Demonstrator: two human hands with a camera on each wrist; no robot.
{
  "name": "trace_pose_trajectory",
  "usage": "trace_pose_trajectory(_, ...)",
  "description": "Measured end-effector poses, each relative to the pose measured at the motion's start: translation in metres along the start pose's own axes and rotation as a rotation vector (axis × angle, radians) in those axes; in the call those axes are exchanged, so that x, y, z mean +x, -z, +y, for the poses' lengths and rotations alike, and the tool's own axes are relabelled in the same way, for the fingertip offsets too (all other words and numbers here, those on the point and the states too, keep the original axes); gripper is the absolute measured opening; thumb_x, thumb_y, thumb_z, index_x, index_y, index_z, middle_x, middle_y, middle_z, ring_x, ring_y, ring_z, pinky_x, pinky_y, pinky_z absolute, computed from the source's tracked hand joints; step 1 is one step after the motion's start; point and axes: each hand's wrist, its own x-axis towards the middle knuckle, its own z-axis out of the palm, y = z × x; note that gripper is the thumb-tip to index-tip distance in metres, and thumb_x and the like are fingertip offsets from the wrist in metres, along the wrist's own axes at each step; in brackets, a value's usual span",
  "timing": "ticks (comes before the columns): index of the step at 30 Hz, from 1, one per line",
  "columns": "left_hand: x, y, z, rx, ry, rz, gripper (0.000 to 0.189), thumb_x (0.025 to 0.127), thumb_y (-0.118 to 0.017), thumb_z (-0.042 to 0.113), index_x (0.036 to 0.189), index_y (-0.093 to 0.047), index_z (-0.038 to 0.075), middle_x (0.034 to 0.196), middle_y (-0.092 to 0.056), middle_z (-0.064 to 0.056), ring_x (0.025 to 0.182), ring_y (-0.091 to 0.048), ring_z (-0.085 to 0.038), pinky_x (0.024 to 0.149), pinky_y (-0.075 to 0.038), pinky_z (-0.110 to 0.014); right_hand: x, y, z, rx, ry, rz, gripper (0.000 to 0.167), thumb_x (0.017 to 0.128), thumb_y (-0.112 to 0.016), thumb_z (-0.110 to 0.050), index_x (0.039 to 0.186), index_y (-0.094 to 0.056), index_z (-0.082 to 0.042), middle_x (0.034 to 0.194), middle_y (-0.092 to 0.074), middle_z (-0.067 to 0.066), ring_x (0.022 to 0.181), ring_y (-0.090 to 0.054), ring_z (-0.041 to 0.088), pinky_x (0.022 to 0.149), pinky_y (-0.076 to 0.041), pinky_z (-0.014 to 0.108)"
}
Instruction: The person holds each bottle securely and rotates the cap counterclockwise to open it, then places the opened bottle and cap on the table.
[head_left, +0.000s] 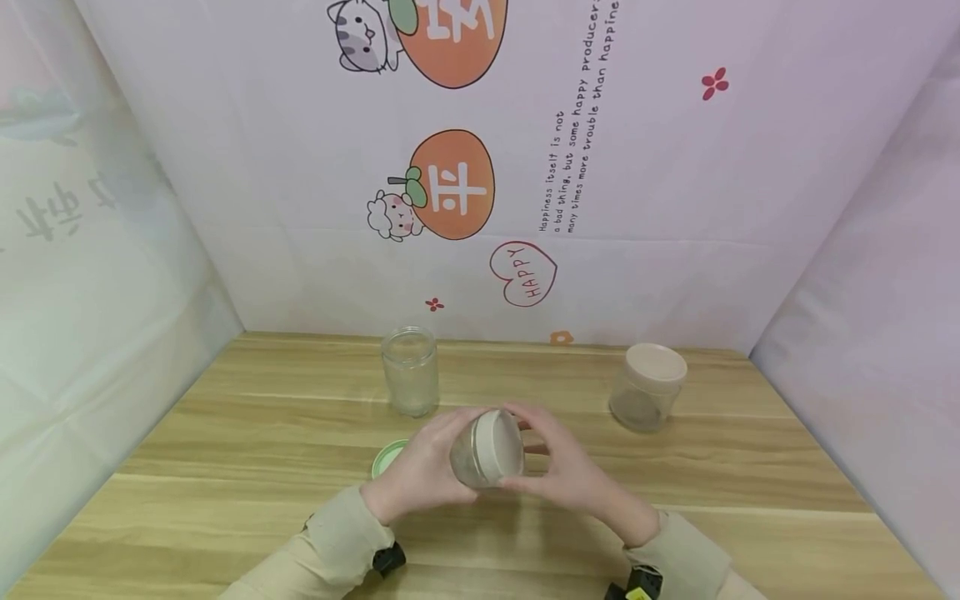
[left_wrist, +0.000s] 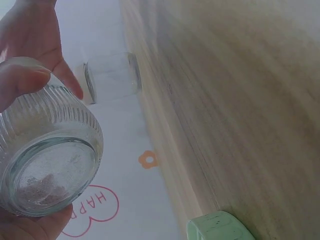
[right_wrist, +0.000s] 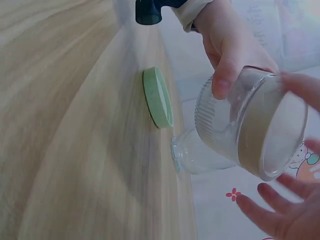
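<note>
A ribbed glass jar (left_wrist: 75,110) with a cream lid (head_left: 499,446) is held tilted above the table. My left hand (head_left: 423,462) grips its glass body, thumb on one side and fingers on the other. At the lid end, my right hand (head_left: 566,467) spans the cream lid between thumb and fingertips. Some of its fingers (right_wrist: 260,212) spread away from the lid in the right wrist view. A green lid (right_wrist: 158,97) lies on the table by my left hand, which partly hides it in the head view.
An uncapped tall glass jar (head_left: 411,375) stands at the back, left of centre. Another glass jar with a pale lid (head_left: 648,387) stands at the back right. The wooden table (head_left: 225,467) meets printed white cloth walls (head_left: 637,275) at the back and sides.
</note>
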Motion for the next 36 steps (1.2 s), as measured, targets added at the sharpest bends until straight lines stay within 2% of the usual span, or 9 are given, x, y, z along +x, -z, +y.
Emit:
trace_pose_trajectory(3,0.0,0.0,0.001,0.004,0.008,-0.01,0.092,0.05,-0.088,0.012,0.133,-0.048,0.016,0.127,-0.057,0.002,0.114,-0.053,-0.015,0.094,-0.049,-0.039,0.001,0.0,-0.004,0.041,-0.122,0.018,0.068,0.082,-0.073,-0.018,0.139,-0.039,-0.002,0.128,-0.049,0.021,0.107,-0.054,0.035,0.075,-0.057,0.036)
trace_pose_trajectory(5,0.0,0.0,0.001,0.0,0.008,-0.02,0.092,0.05,-0.089,0.011,0.133,-0.048,0.016,0.127,-0.056,0.003,0.115,-0.052,-0.015,0.095,-0.049,-0.039,0.003,0.001,-0.007,0.051,-0.191,0.0,0.063,0.087,-0.067,-0.023,0.14,-0.038,-0.001,0.126,-0.051,0.023,0.104,-0.056,0.033,0.071,-0.056,0.033)
trace_pose_trajectory(10,0.002,-0.002,0.002,-0.003,-0.01,-0.04,0.094,0.05,-0.089,0.011,0.134,-0.046,0.018,0.129,-0.055,0.005,0.118,-0.051,-0.015,0.097,-0.048,-0.04,0.007,0.003,-0.016,0.107,-0.342,-0.067,0.061,0.095,-0.055,-0.032,0.143,-0.033,-0.003,0.129,-0.049,0.024,0.098,-0.055,0.026,0.066,-0.056,0.036)
trace_pose_trajectory(15,0.004,-0.003,0.002,-0.001,-0.032,-0.04,0.095,0.05,-0.088,0.01,0.135,-0.046,0.018,0.13,-0.054,0.005,0.118,-0.051,-0.015,0.097,-0.048,-0.04,0.012,0.001,-0.021,0.1,-0.424,-0.045,0.062,0.092,-0.059,-0.036,0.142,-0.037,-0.006,0.121,-0.054,0.02,0.09,-0.058,0.021,0.06,-0.056,0.038)
trace_pose_trajectory(24,0.005,-0.004,0.001,0.016,-0.054,-0.042,0.096,0.05,-0.088,0.01,0.135,-0.045,0.018,0.129,-0.055,0.005,0.118,-0.051,-0.016,0.098,-0.046,-0.04,0.014,-0.003,-0.021,0.084,-0.417,-0.041,0.063,0.085,-0.068,-0.033,0.133,-0.043,-0.001,0.109,-0.058,0.017,0.087,-0.058,0.023,0.056,-0.055,0.037)
trace_pose_trajectory(31,0.004,-0.005,-0.001,0.01,-0.061,-0.036,0.095,0.05,-0.088,0.012,0.135,-0.045,0.018,0.13,-0.055,0.005,0.117,-0.052,-0.016,0.098,-0.046,-0.04,0.012,-0.004,-0.018,-0.016,-0.362,-0.014,0.06,0.08,-0.074,-0.034,0.126,-0.049,-0.004,0.11,-0.06,0.013,0.093,-0.058,0.026,0.07,-0.051,0.031)
trace_pose_trajectory(36,0.002,-0.006,-0.002,0.006,-0.076,-0.031,0.096,0.05,-0.088,0.012,0.135,-0.045,0.017,0.13,-0.055,0.004,0.116,-0.052,-0.016,0.097,-0.047,-0.04,0.009,-0.004,-0.018,-0.04,-0.309,-0.011,0.063,0.076,-0.077,-0.034,0.126,-0.05,-0.007,0.114,-0.058,0.01,0.096,-0.055,0.025,0.069,-0.051,0.028)
